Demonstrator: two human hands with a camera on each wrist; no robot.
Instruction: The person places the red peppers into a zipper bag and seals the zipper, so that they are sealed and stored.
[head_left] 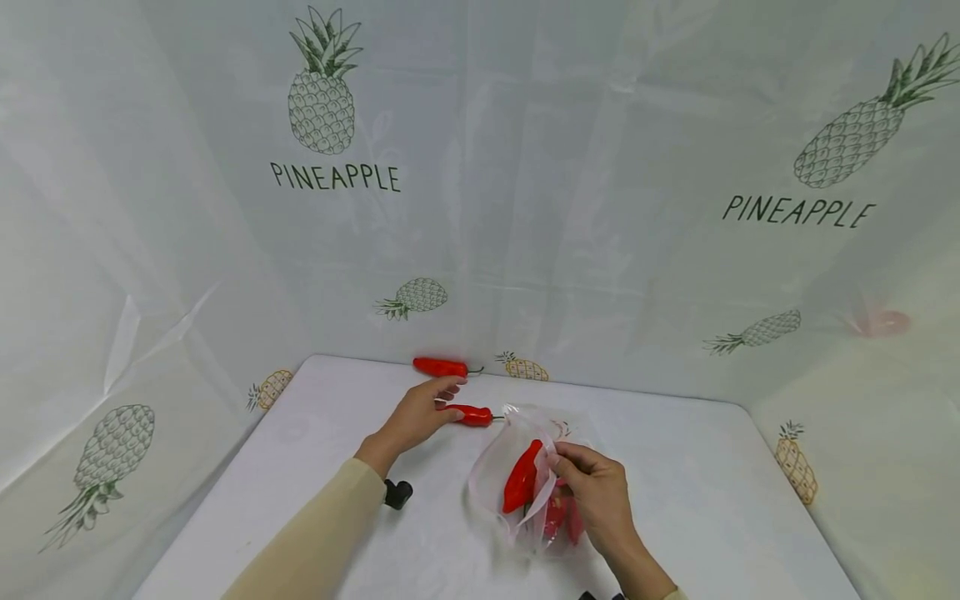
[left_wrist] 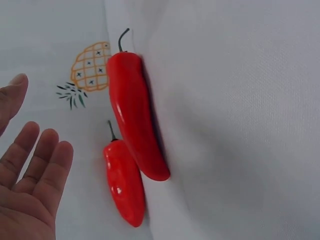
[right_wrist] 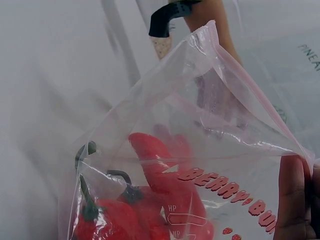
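Observation:
My left hand (head_left: 415, 419) reaches over the table with thumb and fingers apart around a red chili pepper (head_left: 472, 415). In the left wrist view the hand (left_wrist: 32, 185) is spread beside that pepper (left_wrist: 132, 115), with a visible gap. A second red chili pepper (left_wrist: 123, 182) lies behind it, by the curtain. My right hand (head_left: 596, 487) pinches the pink-edged mouth of a clear plastic zip bag (head_left: 487, 479), pulled apart. Inside, several red peppers (right_wrist: 175, 187) with green stems show through the printed film.
A white table (head_left: 690, 500) carries everything, and a white curtain (head_left: 540, 208) printed with pineapples encloses its back and sides. A black wrist mount (head_left: 398, 493) sits under my left wrist. In the right wrist view the left forearm (right_wrist: 212, 22) shows beyond the bag.

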